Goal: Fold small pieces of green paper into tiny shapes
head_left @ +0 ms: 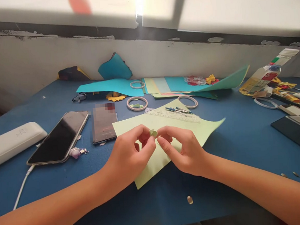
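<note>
Between thumb and fingers, my left hand [134,148] pinches a small folded green paper piece [153,133]. My right hand [182,146] is beside it, its index fingertip at the piece's right edge and its thumb a little apart from the index finger. Under both hands lies a pale green sheet [149,171] with its right corner curled up. A clear ruler [172,117] and a pair of compasses [178,110] rest on the sheet's far part. One tape roll [137,103] with green scraps inside stands behind the hands, another tape roll [188,102] to its right.
Left are a white power bank [14,142], a black-screened phone [59,137] with a cable, and a second phone [104,124]. Blue paper sheets [108,86] lie along the back. At the right are a bottle [261,77] and a dark case [297,132]. A small metallic disc [190,199] lies near the front.
</note>
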The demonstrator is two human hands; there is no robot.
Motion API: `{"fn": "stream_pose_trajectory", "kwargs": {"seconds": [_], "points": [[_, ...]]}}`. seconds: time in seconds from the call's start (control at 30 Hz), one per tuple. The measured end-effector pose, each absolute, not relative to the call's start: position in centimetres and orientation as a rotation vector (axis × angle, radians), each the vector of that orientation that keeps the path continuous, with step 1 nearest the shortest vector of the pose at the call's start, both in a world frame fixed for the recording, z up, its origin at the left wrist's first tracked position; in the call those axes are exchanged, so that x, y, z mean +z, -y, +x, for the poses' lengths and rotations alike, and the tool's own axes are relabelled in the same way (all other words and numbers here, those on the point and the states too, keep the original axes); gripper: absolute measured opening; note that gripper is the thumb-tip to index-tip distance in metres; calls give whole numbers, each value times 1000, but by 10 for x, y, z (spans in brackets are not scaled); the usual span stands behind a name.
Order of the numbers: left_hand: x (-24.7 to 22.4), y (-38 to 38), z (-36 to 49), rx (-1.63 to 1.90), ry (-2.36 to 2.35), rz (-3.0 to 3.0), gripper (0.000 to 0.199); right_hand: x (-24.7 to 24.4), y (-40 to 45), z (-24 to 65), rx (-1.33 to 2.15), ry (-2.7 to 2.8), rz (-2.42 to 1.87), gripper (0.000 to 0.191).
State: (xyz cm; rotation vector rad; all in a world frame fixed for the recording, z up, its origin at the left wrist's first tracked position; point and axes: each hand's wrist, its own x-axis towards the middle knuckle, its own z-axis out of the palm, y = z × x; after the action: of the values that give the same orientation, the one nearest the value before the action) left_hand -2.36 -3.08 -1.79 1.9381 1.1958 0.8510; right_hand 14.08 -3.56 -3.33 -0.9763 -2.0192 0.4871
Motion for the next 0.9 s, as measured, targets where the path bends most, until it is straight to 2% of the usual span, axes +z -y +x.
{"fn": "stream_pose_trajectory", "kwargs": {"seconds": [0.33, 0.63, 0.9], "points": [[-27, 32, -21, 934, -1124, 2392, 11, -36, 35, 136, 383, 1944, -1083, 14], [-25, 30, -22, 870, -1121, 2233, 9, -45, 31, 139, 129, 1966, -1013, 12], [-21, 32, -22, 820, -1128, 2051, 15, -39, 32, 144, 332, 2150, -922, 16]]}}
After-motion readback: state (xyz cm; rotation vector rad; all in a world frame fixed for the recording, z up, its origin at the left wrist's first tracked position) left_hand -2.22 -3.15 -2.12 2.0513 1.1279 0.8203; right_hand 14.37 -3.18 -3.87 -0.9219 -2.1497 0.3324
